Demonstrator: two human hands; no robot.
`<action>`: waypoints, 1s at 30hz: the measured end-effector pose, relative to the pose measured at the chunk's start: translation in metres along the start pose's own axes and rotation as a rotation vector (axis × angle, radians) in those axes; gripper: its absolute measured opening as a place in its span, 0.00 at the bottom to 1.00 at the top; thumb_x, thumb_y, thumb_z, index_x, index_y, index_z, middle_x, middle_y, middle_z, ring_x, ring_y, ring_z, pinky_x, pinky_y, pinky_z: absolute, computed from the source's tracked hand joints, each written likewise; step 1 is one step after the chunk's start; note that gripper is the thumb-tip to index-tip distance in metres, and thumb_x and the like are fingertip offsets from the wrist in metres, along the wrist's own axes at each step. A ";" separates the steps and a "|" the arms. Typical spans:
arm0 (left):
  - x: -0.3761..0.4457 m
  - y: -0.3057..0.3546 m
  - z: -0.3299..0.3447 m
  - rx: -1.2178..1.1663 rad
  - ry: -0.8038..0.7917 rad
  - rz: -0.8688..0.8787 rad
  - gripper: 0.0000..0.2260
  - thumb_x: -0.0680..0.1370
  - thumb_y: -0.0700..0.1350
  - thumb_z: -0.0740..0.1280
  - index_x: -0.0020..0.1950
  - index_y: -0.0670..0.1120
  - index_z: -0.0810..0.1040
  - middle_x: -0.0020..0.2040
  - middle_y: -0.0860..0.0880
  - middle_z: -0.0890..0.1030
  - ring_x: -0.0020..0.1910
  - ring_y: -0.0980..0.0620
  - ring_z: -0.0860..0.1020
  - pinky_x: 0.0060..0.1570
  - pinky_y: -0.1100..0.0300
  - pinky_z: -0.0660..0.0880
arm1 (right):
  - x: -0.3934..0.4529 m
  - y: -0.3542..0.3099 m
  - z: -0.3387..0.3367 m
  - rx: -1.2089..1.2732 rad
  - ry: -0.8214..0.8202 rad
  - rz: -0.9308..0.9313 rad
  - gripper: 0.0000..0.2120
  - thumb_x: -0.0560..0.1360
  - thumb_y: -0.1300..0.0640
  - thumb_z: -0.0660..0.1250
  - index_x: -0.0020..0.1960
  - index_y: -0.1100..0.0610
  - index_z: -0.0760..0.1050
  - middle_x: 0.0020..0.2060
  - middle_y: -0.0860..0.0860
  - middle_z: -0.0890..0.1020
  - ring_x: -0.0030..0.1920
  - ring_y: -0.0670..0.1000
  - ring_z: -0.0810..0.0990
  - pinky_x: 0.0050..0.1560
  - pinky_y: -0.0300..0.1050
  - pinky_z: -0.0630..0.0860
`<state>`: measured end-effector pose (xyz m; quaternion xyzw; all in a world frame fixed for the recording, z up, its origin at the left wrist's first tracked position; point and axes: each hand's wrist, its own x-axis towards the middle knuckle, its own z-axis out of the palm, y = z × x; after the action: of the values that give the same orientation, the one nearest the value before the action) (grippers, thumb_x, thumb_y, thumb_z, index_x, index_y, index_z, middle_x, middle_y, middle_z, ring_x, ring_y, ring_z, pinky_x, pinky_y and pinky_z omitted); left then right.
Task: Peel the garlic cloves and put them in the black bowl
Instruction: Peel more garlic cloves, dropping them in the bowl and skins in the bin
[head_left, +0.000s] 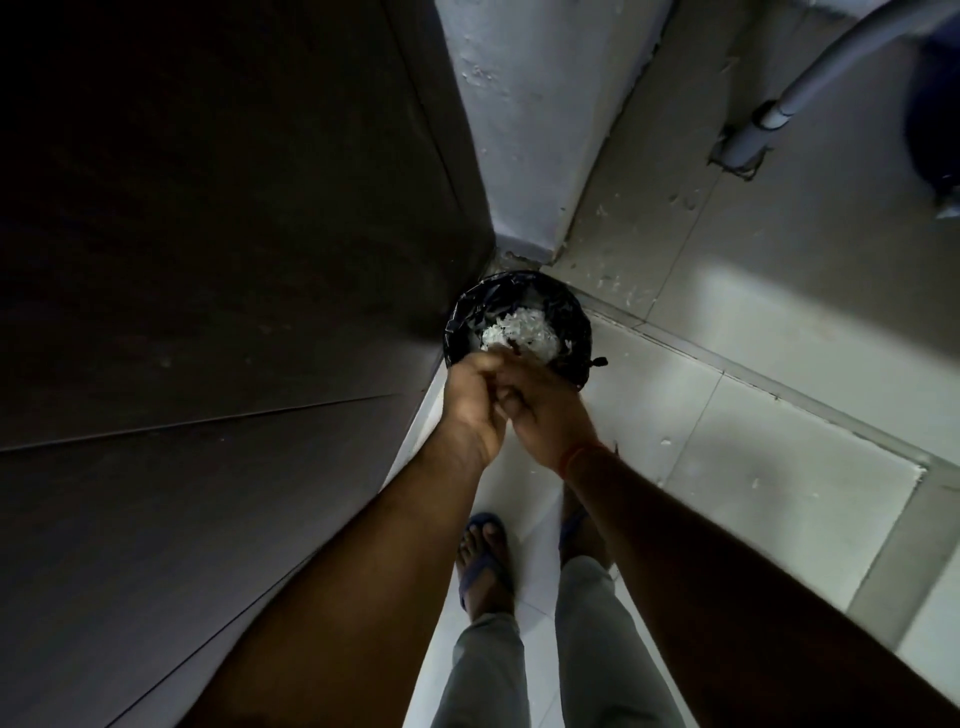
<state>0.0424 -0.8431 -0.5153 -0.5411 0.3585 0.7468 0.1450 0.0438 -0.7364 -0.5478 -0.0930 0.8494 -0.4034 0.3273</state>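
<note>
1. The round black container lined with dark plastic (519, 322) stands on the floor in the corner, against the dark wooden panel (208, 260). It holds a heap of white papery scraps (522, 332), which I judge to be garlic skins; whether this is the task's black bowl I cannot tell.
2. No garlic clove is visible; any I hold is hidden inside my fingers.
3. My left hand (475, 400) and right hand (550, 410) meet directly above the container's near rim, presumably so loose peel drops in.
4. Both grips are curled and touching each other; clamped on what, I cannot tell.
5. Both forearms reach forward and down, converging.
6. White flecks lie on the pale floor tiles (727, 415) beside the container.
</note>
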 end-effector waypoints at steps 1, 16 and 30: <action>-0.007 0.000 0.000 -0.020 -0.064 -0.035 0.14 0.79 0.46 0.59 0.50 0.39 0.81 0.42 0.43 0.82 0.36 0.48 0.80 0.37 0.58 0.78 | -0.002 0.005 -0.006 -0.081 -0.032 0.130 0.26 0.83 0.53 0.56 0.81 0.42 0.60 0.80 0.51 0.63 0.80 0.54 0.59 0.78 0.58 0.59; -0.261 0.031 0.057 1.195 -0.404 0.529 0.15 0.85 0.49 0.63 0.70 0.47 0.78 0.68 0.52 0.78 0.69 0.51 0.74 0.71 0.62 0.67 | -0.235 -0.138 -0.190 -0.368 0.263 0.225 0.25 0.86 0.47 0.54 0.82 0.50 0.59 0.82 0.52 0.58 0.81 0.55 0.57 0.77 0.55 0.60; -0.556 -0.074 0.223 1.971 -1.014 1.298 0.26 0.86 0.56 0.57 0.81 0.45 0.64 0.81 0.42 0.64 0.80 0.44 0.61 0.78 0.52 0.59 | -0.569 -0.160 -0.347 -0.406 0.700 0.455 0.26 0.85 0.47 0.54 0.82 0.51 0.57 0.82 0.52 0.58 0.81 0.54 0.56 0.76 0.56 0.61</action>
<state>0.1370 -0.5413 -0.0006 0.4103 0.8584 0.2225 0.2129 0.2450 -0.3846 0.0055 0.1752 0.9694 -0.1541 0.0763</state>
